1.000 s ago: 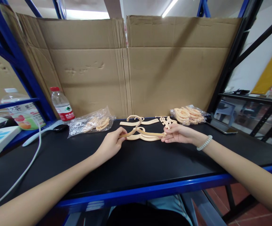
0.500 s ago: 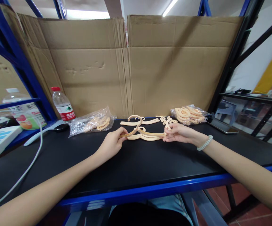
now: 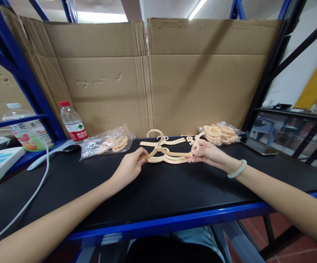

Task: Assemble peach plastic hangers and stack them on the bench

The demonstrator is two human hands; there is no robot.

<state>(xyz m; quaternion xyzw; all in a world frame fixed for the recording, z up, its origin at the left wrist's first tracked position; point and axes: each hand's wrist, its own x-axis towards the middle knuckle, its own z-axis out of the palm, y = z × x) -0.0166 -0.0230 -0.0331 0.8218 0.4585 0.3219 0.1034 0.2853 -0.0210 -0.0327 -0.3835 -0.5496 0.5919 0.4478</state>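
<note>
A beige plastic clothes hanger (image 3: 172,153) is held up over the table, its hook upward. My left hand (image 3: 128,165) is closed round the hanger's left arm. At the other end, my right hand (image 3: 209,153) pinches a small beige plastic piece (image 3: 198,141) against the tip of the right arm; whether the two are joined is hidden by the fingers. Directly behind and below lies another beige hanger (image 3: 174,161) on the table. Farther back are flat hanger parts (image 3: 178,141) and a few small loose pieces (image 3: 189,140), partly covered by my right hand.
Clear bags of beige parts lie left (image 3: 109,141) and right (image 3: 221,132). A red-capped bottle (image 3: 73,124), a brush (image 3: 52,152) and a white cable (image 3: 41,182) are at left. A phone-like slab (image 3: 261,148) lies at right. Cardboard (image 3: 106,80) walls the black table's back.
The held hanger has tilted, its hook shifting slightly left and up. My right hand has moved slightly left, and the small piece in it has turned to slant up to the right.
</note>
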